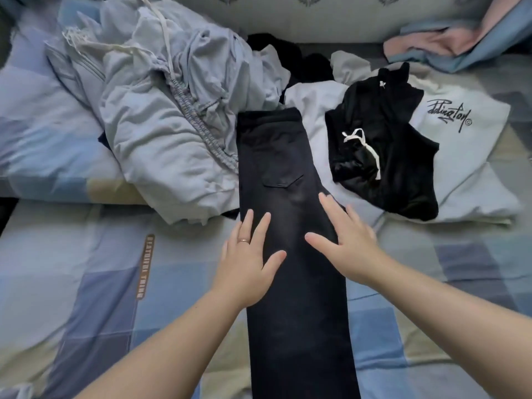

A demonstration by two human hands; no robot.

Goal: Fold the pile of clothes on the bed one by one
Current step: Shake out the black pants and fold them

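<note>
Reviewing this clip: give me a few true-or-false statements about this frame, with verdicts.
1. The left hand and the right hand lie with straight fingers on the dark trousers. True.
2. The ring is on the right hand. False: it is on the left hand.
3. The black garment with a white drawstring lies on the white sweatshirt. True.
4. The light blue heap lies right of the trousers. False: it lies to their left.
</note>
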